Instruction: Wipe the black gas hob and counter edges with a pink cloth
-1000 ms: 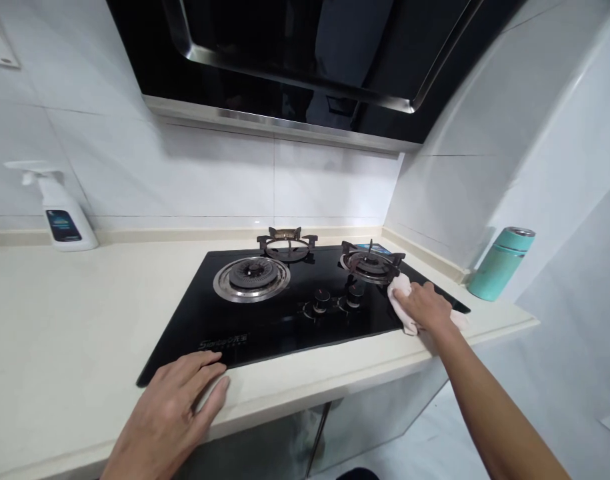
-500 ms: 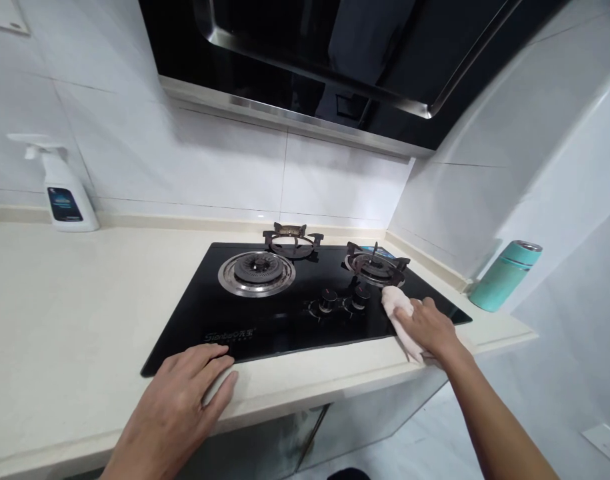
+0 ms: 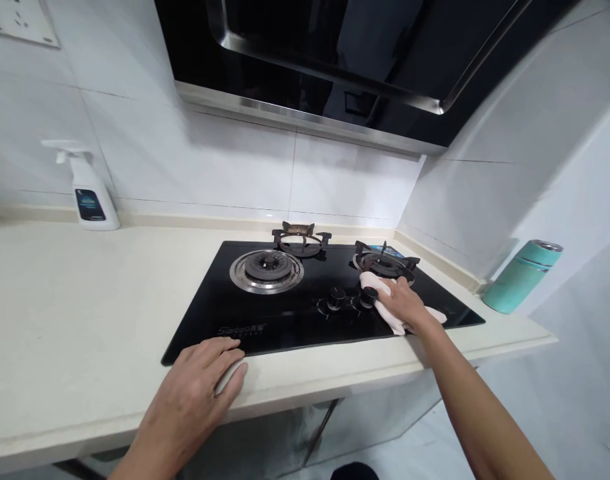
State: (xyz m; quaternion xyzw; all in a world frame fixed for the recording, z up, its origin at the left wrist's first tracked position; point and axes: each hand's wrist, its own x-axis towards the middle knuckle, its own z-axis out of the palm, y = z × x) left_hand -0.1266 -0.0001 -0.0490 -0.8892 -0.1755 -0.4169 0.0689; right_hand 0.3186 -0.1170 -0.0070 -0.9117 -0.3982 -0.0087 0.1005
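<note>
My right hand [image 3: 403,303] presses a pale pink cloth [image 3: 387,319] onto the black glass gas stove [image 3: 279,327], just right of the two control knobs [image 3: 336,298] and in front of the right burner [image 3: 385,263]. Part of the cloth spreads out beyond the wrist. Resting at the stove's front left corner, my left hand [image 3: 199,387] lies with fingers stretched out and holds nothing. The left burner [image 3: 267,267] has its pan support [image 3: 301,241] taken off; that support sits at the stove's back edge.
A white spray bottle [image 3: 95,197] stands on the cream countertop [image 3: 99,300] at the back left. To the right of the stove is a mint-green flask [image 3: 522,277]. The black range hood [image 3: 305,73] hangs low over the stove, against the tiled wall [image 3: 245,163].
My right hand and the cloth have moved left and farther back, closer to the right knob and burner. The whole view has shifted slightly. My left hand stays near the front left corner.
</note>
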